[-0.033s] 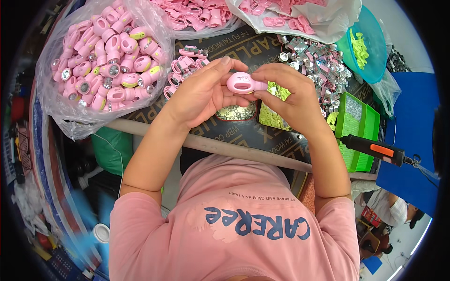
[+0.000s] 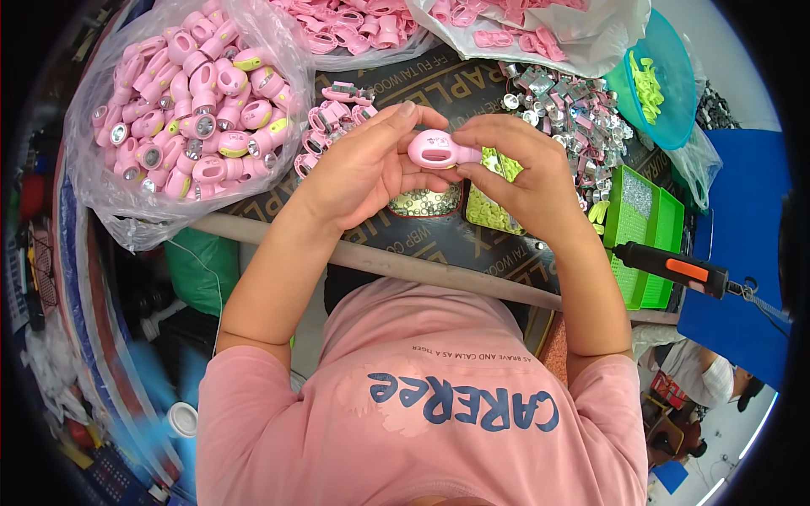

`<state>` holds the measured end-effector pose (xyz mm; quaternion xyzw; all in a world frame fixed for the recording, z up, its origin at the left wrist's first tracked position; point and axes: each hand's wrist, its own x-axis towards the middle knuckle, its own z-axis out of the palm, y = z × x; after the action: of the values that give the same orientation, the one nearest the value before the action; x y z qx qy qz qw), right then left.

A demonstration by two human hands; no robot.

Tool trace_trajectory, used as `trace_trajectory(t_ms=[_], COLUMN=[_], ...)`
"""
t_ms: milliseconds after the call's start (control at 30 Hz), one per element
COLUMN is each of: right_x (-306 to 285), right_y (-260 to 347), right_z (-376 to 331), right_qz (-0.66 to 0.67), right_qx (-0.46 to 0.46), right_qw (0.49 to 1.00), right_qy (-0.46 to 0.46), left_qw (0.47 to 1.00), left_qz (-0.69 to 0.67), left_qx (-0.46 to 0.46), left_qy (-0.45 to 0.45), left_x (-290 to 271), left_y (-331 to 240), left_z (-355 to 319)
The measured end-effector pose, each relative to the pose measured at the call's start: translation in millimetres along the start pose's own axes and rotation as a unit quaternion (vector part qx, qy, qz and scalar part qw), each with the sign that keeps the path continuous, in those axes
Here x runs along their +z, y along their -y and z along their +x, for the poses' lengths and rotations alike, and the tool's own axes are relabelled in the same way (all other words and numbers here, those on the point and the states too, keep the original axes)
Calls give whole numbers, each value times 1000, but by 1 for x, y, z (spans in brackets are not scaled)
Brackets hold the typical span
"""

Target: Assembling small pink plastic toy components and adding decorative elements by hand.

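Observation:
Between my two hands, above the table, is a small pink flashlight [image 2: 434, 151] with a rounded handle and an oval slot. My right hand [image 2: 521, 164] pinches its narrower end between thumb and fingers. The flashlight's rounded end lies in the curled fingers of my left hand [image 2: 371, 164], whose thumb points up. Below the hands are a shallow container of small clear or silvery pieces [image 2: 426, 203] and a dark-rimmed tray of yellow-green parts [image 2: 489, 211]. A few pink half-assembled bodies [image 2: 333, 118] lie beyond my left hand.
A plastic bag of pink flashlights [image 2: 202, 110] stands at left. Pink shells [image 2: 523, 42] and a heap of silvery parts [image 2: 574, 118] lie beyond. At right are a teal bowl [image 2: 685, 93], a green compartment tray [image 2: 666, 219] and a black-orange electric screwdriver [image 2: 683, 270] on a coiled cord.

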<state>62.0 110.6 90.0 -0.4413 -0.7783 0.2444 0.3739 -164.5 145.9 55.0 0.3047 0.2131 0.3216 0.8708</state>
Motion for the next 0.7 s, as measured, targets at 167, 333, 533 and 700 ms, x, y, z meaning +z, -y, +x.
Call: trace_trajectory(t_ms=[167, 333, 533, 700], right_x=[-1, 2, 4, 4], right_y=[4, 2, 0, 3], right_z=[-3, -16, -25, -27], right_qz=[4, 152, 289, 287], right_qx=[-17, 80, 135, 92], right_qw=[1000, 985, 946, 951], right_qy=[-3, -15, -62, -66], left_qw=[1000, 1000, 982, 969], left_qz=[-10, 6, 160, 208], left_qx=[7, 11, 98, 133], left_qy=[2, 16, -26, -27], left_x=[7, 8, 21, 25], left_y=[0, 3, 9, 10], left_z=[-1, 0, 0, -2])
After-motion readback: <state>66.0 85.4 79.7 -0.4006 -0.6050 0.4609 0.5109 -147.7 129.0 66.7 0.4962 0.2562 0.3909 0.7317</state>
